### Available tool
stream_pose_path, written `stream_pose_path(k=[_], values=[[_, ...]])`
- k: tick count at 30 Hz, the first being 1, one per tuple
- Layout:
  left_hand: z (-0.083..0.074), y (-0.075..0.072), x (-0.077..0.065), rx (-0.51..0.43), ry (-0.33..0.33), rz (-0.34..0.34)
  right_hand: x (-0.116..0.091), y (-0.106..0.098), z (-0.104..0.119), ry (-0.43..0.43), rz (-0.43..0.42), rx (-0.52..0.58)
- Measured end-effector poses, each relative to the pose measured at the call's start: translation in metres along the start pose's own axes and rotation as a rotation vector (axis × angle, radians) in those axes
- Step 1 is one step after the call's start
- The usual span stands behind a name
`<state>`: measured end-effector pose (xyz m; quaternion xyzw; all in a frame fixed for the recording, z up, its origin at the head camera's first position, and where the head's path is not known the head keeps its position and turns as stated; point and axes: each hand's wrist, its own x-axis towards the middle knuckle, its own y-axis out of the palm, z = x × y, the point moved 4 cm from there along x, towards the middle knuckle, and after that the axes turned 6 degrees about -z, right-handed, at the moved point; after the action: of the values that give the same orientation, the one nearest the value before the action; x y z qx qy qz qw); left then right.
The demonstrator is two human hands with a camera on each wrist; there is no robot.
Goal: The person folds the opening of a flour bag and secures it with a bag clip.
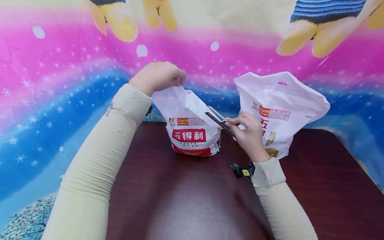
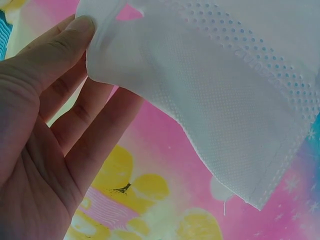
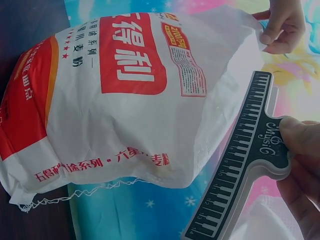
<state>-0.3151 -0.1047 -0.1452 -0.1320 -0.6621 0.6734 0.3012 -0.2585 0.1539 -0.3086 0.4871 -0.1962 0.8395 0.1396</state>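
My left hand (image 1: 162, 77) pinches the top edge of a white flour bag (image 1: 189, 135) with red printing, between thumb and fingers. The bag stands upright on the table, its upper part pulled up slack. In the left wrist view, its white top flap (image 2: 200, 100) has a handle hole and rows of small dots. My right hand (image 1: 247, 135) pinches the handles of a long music clip (image 1: 220, 123) with a piano-key print. Its two long plates stand apart in the head view. The clip (image 3: 235, 155) lies slantwise beside the bag's upper side edge in the right wrist view.
A second white flour bag (image 1: 270, 103) stands on the right behind my right hand, its top spread wide with a handle hole. Both stand on a dark reddish-brown table (image 1: 186, 200). A printed backdrop (image 1: 75, 66) hangs behind the table.
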Motion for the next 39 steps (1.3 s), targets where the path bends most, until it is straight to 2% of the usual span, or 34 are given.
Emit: stream_pose_path(k=[10, 19, 24, 31, 39], values=[[0.001, -0.002, 0.0, -0.007, 0.008, 0.002, 0.012, 0.004, -0.001, 0.017, 0.061, -0.015], [0.0, -0.003, -0.001, -0.006, 0.013, -0.008, 0.023, 0.008, -0.012, 0.063, 0.106, -0.019], [-0.001, -0.003, -0.001, -0.011, 0.011, -0.008, 0.029, 0.01, -0.019, 0.121, 0.176, -0.024], [0.001, -0.002, 0.0, -0.006, 0.026, -0.01, 0.041, 0.013, -0.028, 0.222, 0.242, 0.068], [0.001, -0.002, 0.0, -0.004, 0.03, -0.005, 0.045, 0.018, -0.041, 0.334, 0.294, 0.136]])
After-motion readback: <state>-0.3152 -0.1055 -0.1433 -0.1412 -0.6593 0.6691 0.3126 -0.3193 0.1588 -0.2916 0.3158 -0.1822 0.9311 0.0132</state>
